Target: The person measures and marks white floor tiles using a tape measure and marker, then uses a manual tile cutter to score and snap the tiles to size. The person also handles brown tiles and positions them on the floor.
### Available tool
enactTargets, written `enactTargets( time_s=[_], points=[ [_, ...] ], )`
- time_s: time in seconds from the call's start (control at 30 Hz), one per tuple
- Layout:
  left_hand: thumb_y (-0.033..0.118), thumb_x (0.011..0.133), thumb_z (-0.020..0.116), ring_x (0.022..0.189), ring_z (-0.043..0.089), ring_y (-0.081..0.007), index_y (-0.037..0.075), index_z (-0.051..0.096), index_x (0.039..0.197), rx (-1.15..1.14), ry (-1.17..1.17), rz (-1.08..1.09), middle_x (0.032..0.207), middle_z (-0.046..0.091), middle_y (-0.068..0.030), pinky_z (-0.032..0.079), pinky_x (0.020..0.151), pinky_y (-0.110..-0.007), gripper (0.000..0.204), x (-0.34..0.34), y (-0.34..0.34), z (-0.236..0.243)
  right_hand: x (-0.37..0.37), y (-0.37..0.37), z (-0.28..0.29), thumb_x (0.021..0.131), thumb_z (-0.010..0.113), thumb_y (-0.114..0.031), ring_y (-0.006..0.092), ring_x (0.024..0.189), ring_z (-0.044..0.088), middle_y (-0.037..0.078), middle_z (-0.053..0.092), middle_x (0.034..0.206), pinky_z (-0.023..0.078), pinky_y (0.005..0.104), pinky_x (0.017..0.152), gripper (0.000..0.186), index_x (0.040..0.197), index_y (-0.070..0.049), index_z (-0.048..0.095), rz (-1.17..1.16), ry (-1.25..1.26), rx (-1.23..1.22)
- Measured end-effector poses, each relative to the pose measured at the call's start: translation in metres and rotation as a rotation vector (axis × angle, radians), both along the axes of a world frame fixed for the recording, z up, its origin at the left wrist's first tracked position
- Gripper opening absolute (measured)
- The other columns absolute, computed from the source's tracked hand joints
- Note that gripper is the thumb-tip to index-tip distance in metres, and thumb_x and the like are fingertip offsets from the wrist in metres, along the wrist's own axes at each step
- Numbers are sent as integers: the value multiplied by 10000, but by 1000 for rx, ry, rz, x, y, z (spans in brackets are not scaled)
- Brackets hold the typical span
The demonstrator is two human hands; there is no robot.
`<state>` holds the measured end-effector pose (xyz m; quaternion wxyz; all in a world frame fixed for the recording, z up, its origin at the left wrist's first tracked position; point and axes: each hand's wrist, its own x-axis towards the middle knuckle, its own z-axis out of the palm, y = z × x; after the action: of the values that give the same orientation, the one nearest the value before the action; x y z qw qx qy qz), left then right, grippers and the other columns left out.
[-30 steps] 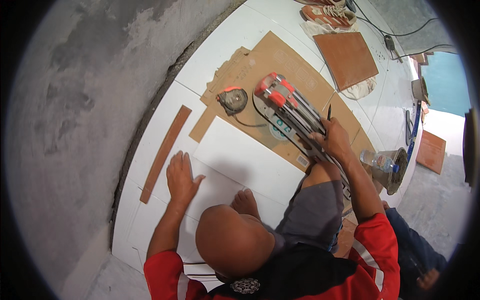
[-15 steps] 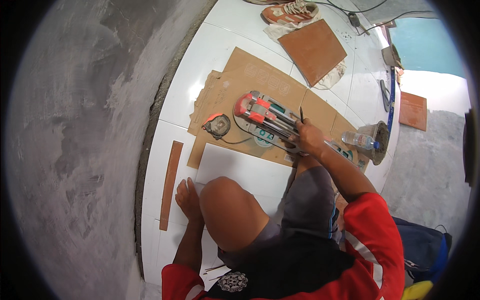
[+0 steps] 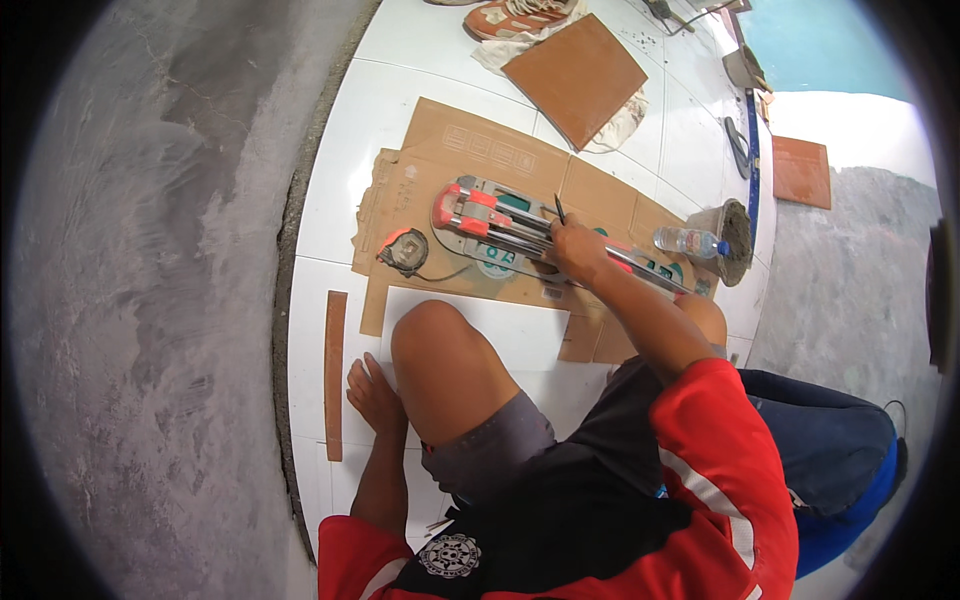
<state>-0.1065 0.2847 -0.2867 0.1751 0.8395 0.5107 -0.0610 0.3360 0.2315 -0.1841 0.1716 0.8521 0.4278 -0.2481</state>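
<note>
Right knee [image 3: 704, 319] has swung outward, right hand [image 3: 578, 250] gripping tile cutter [image 3: 500, 226]

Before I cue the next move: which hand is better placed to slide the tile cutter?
Probably the right hand: it is at the tile cutter, though holding a pen or pencil. The left hand is farther off, beside the brown strip.

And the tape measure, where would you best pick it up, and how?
Probably by the chunky case of the tape measure, pinched across its rounded edges, from above and the left: it lies on the cardboard, and a dark strip trails from it rightward toward the cutter, so that side looks more awkward.
</note>
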Motion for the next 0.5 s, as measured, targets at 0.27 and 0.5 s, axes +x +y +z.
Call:
enactTargets(
  time_s=[0.27,0.5],
  points=[
    [356,927,635,1355,391,-371,68,344,1494,12,23,-7,1438,422,-191,347,1017,-536,699,1,1,2,-2,8,5,891,598,-166,329,987,688,183,618,1146,571,444,799,255,1085,-25,683,35,-13,-93],
    [382,930,629,1383,372,-367,64,344,1501,-73,34,45,1458,409,-197,327,1062,-586,713,2,1,7,-6,16,7,833,743,-334,328,1069,659,175,622,1148,546,445,889,426,1126,-31,678,2,-61,-163]
  ],
)
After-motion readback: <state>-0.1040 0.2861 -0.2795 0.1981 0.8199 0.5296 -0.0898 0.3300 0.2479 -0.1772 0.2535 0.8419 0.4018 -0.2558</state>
